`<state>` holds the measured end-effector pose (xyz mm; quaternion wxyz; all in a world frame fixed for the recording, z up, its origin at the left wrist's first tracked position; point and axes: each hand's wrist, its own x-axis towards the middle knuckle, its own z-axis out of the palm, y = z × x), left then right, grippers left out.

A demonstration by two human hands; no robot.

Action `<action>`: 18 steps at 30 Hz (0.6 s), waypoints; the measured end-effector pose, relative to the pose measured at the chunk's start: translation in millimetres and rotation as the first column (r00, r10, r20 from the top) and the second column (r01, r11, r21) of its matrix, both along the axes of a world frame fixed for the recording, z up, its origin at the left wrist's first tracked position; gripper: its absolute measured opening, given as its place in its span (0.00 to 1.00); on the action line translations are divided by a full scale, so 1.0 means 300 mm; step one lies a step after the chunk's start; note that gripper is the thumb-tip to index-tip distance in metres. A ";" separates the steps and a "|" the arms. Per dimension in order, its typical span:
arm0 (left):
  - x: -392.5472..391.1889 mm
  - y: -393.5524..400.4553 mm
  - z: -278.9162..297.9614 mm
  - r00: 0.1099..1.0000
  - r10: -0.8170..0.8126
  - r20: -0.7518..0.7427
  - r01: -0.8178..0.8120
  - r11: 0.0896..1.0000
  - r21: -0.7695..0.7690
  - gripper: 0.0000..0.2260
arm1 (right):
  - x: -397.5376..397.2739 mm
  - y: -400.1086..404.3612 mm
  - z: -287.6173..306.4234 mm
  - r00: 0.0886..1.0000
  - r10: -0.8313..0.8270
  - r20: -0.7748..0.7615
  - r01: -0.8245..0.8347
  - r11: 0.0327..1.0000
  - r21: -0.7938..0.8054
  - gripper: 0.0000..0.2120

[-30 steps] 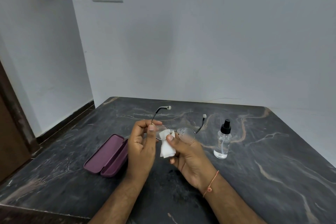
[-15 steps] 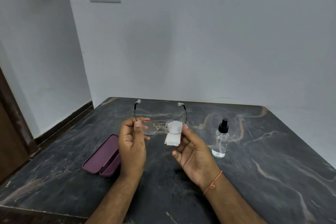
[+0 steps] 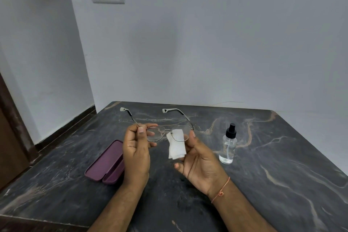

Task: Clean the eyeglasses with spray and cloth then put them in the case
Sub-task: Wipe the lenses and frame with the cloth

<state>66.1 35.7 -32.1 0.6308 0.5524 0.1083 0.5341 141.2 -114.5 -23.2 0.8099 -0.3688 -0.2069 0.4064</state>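
The glasses (image 3: 169,132) are held up above the desk (image 3: 273,184), lenses toward the person, both arms unfolded and pointing away at the wall. A second ago they were turned at a slant, with the cloth (image 3: 176,145) pinched over the lens nearer the case (image 3: 105,164); since then the frame has swung square and the cloth has gone across to the lens nearer the spray bottle (image 3: 228,144). That reads as one lens wiped and the second just begun — the cleaning looks past its halfway mark, with folding and casing not yet done.

The left hand (image 3: 136,154) pinches the frame at its hinge corner on the case side, thumb and forefinger curled tight on the metal, the other fingers loosely bent behind the lens. The right hand (image 3: 199,164) lies palm up, its fingers folded around the cloth from behind and its thumb at the outer rim of the lens, so the cloth sits against the back of the glass and hangs below it.

The case lies open on the desk just beside the left wrist, its purple inside up and nothing in it. The bottle stands upright with its black top on, on the far side of the glasses from the case — untouched by either hand.
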 end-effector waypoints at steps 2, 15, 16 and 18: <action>-0.001 0.000 0.006 1.000 0.012 0.018 -0.012 1.000 0.006 0.08 | 0.005 0.003 0.002 0.996 -0.087 -0.010 0.086 0.996 -0.027 0.27; -0.009 -0.008 0.008 1.000 -0.005 0.013 0.004 0.998 0.057 0.07 | -0.003 -0.009 0.011 1.000 -0.007 0.001 0.007 1.000 -0.008 0.28; -0.010 -0.008 0.009 1.000 -0.002 0.015 0.001 0.998 0.056 0.07 | -0.001 -0.008 0.009 1.000 -0.022 -0.003 0.022 1.000 -0.015 0.27; -0.012 -0.010 0.012 1.000 0.002 0.016 -0.003 0.998 0.060 0.06 | 0.002 -0.007 0.007 0.997 -0.073 -0.015 0.073 0.997 -0.018 0.19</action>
